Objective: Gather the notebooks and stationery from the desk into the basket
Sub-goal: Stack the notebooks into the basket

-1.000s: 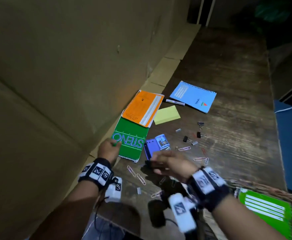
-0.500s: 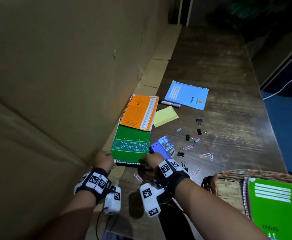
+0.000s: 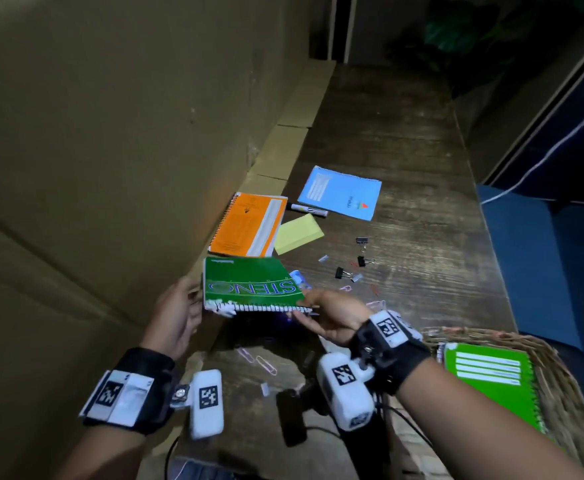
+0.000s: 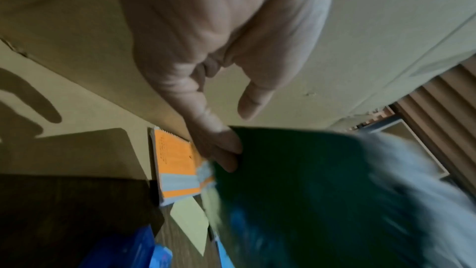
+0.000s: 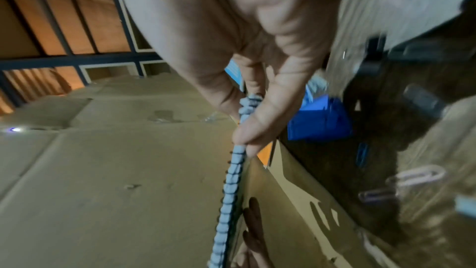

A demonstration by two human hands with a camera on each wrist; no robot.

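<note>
Head view: the green steno notebook [image 3: 252, 285] is held clear of the desk [image 3: 415, 237], pinched at its spiral-bound corner by the right hand [image 3: 332, 318]; the left hand [image 3: 176, 313] lies alongside, fingers relaxed. The basket [image 3: 560, 368] sits at right. Left wrist view: straight fingertips [image 4: 226, 150] touch the cover edge — no grip. Right wrist view: thumb and fingers are clamped on the coil [image 5: 238, 150]. The notebook is judged light yet floppy — best supported at the stiff bound edge.

Desk [image 3: 404, 188] rough worn wood; basket [image 3: 560, 379] woven wicker; steno notebook [image 3: 249, 284] glossy card.
</note>
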